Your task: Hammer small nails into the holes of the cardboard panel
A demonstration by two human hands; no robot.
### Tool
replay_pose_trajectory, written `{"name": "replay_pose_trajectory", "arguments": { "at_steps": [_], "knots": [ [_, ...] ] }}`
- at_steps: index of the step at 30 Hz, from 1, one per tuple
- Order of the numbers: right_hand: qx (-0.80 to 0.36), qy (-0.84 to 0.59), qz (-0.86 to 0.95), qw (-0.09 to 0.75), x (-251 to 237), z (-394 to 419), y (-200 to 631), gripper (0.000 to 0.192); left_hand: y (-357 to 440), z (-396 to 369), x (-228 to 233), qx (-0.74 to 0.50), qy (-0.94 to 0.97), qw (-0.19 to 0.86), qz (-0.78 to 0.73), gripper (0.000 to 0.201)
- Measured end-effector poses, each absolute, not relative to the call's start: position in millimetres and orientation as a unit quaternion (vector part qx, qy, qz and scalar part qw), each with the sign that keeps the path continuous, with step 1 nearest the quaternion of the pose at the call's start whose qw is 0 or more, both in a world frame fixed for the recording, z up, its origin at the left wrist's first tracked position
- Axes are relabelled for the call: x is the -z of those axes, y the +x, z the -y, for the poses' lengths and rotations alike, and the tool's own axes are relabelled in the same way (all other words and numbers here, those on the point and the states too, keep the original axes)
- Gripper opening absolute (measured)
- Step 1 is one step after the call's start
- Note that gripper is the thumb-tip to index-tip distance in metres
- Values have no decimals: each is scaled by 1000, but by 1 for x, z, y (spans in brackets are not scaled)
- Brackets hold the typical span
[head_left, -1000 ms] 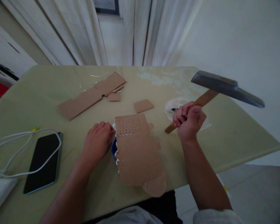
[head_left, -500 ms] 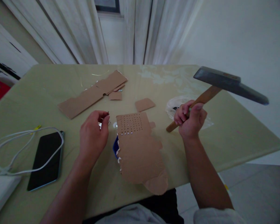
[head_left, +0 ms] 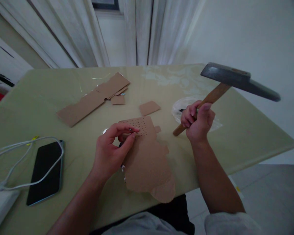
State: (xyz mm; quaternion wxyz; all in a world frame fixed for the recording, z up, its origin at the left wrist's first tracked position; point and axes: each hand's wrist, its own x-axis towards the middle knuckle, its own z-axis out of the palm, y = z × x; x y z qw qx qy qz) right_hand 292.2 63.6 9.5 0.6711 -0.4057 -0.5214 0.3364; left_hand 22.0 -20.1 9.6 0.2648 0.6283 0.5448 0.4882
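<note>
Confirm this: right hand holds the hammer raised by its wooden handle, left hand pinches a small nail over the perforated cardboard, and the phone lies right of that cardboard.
One error: the phone lies left of the perforated cardboard, under a white cable, as the head view shows. The right hand does hold the hammer raised; the left hand pinches something small, seemingly a nail.

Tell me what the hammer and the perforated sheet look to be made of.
Hammer: dull dark-grey head, likely steel; handle tan and matte, apparently wood. Perforated sheet: brown, matte, ragged-edged, with punched rows of holes, so seemingly cardboard.
</note>
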Motion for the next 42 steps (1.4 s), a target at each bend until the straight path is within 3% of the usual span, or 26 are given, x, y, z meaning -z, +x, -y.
{"name": "replay_pose_trajectory", "arguments": {
  "at_steps": [42],
  "knots": [
    [-351,-359,518,692,-8,-65,292,67,15,18,-1,-483,670,230,-515,8]
  ]
}}
